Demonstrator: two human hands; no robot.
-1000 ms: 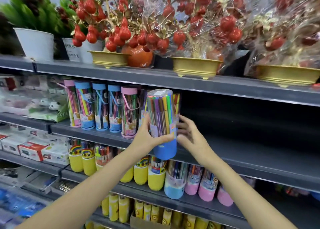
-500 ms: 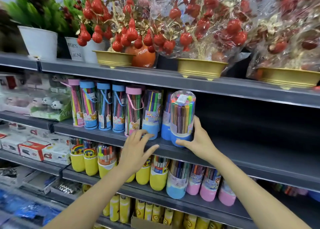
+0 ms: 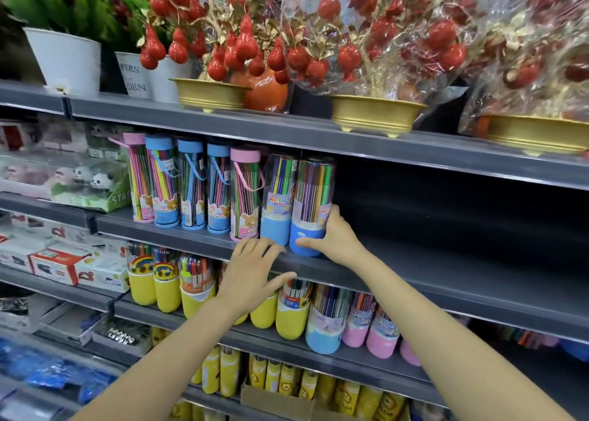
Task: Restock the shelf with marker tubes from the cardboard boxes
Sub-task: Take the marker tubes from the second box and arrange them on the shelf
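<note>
Head view: our right hand (image 3: pixel 334 239) has its grip closed around the blue base of a marker tube (image 3: pixel 310 207), thumb across the front and fingers behind it. That tube stands upright on the grey shelf (image 3: pixel 414 261), right at the front edge, and it is the last on the right in its row. Just beside it on the left stands another blue-based marker tube (image 3: pixel 277 204), then a pink-capped tube (image 3: pixel 243 194) and several blue-capped tubes (image 3: pixel 191 185). Our left hand (image 3: pixel 251 274) is spread flat with an empty, open grip, fingertips reaching the shelf's front lip below the pink-capped tube. To the right of the held tube the shelf is bare. Yellow-based tubes (image 3: pixel 165 287) line the shelf underneath. Gold pots (image 3: pixel 376 114) with red fruit ornaments sit on the shelf above.
</note>
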